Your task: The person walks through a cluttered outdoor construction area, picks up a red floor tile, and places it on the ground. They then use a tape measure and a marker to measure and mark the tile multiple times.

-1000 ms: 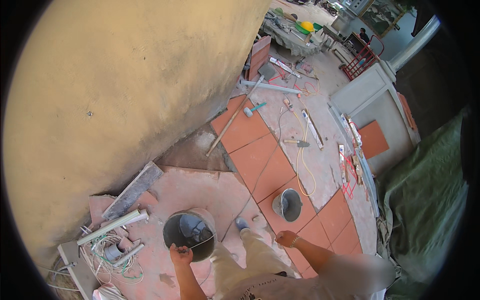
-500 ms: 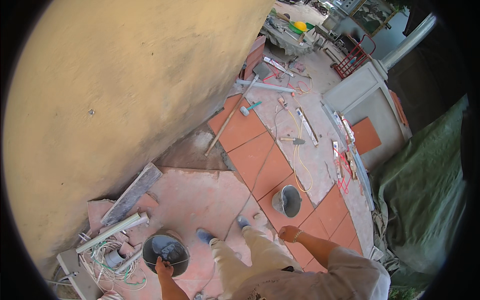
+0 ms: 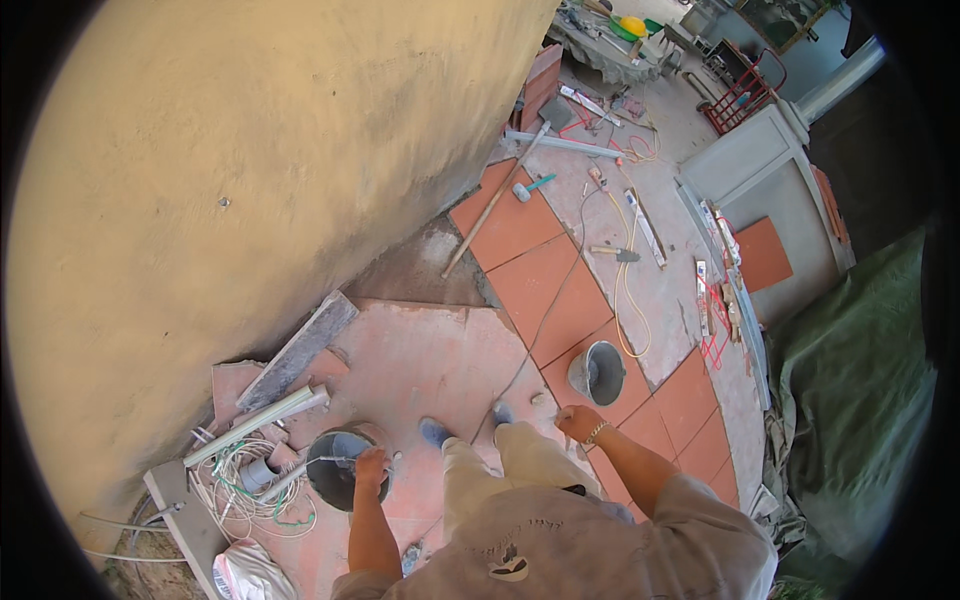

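Note:
My left hand [image 3: 371, 466] is closed on the thin wire handle of a dark bucket [image 3: 328, 484], at the bucket's right side. The inside of this bucket looks dark grey; its contents are unclear. My right hand [image 3: 577, 423], with a bracelet at the wrist, is curled into a fist and nothing shows in it. Close beyond that fist, a grey metal bucket [image 3: 597, 374] stands upright on the terracotta tiles [image 3: 550, 290], apart from the hand.
Pipes [image 3: 258, 424] and coiled cable [image 3: 245, 500] lie left of the dark bucket, beside a stone slab [image 3: 298, 350]. Ahead are a long-handled shovel [image 3: 497, 200], a mallet [image 3: 522, 192], a trowel [image 3: 626, 255] and loose cords. A green tarp [image 3: 850, 400] hangs at right.
My left hand has shifted from the near side of the dark bucket to its right side, still on the handle. The whole view has moved slightly; my right hand remains a fist.

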Available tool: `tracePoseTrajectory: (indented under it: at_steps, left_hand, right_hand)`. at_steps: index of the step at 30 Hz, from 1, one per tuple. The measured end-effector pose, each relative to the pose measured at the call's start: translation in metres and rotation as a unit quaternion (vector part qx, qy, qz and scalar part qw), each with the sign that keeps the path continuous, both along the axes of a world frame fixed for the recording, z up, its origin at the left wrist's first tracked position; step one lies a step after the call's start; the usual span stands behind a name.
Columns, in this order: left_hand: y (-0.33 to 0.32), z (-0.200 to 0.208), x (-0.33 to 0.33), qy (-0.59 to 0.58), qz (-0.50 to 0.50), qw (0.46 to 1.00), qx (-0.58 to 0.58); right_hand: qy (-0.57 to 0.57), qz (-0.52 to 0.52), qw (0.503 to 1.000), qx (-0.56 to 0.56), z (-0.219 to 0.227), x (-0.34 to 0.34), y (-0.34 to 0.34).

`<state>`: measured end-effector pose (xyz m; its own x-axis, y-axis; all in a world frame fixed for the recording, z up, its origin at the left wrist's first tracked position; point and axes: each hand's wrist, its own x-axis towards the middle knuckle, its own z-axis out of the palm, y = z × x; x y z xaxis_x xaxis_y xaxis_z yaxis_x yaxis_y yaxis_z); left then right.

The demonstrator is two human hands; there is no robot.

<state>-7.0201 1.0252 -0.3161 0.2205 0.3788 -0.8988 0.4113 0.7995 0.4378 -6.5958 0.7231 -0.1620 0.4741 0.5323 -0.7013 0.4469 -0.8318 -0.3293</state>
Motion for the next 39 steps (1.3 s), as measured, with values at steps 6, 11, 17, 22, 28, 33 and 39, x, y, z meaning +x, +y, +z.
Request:
tracePoseTrajectory:
  at_steps: [6,11,17,22,28,33,39]
  left_hand:
    - [-0.014,0.032,0.073,0.094,-0.151,0.984,0.028]
    - [0.012,0.061,0.129,0.106,-0.146,0.981,0.066]
    - [0.053,0.106,0.218,0.144,-0.083,0.984,0.071]
    - [0.052,0.12,0.314,0.089,-0.13,0.98,0.124]
    - [0.053,0.125,0.395,0.091,-0.265,0.945,0.17]
    - [0.108,0.091,0.417,0.107,-0.337,0.925,0.141]
    - [0.2,0.005,0.482,0.139,-0.485,0.85,0.155]
  right_hand:
    - [0.041,-0.162,0.986,0.0,0.007,0.033,-0.047]
    - [0.067,-0.214,0.973,-0.057,-0.032,0.07,-0.111]
    - [0.027,-0.151,0.988,-0.015,-0.101,0.165,-0.148]
    - [0.01,-0.186,0.973,0.135,-0.097,0.282,-0.11]
    - [-0.01,-0.354,0.924,0.147,-0.053,0.364,-0.058]
    - [0.036,-0.325,0.943,0.065,-0.061,0.355,-0.065]
    - [0.089,-0.401,0.911,-0.037,-0.084,0.273,-0.076]
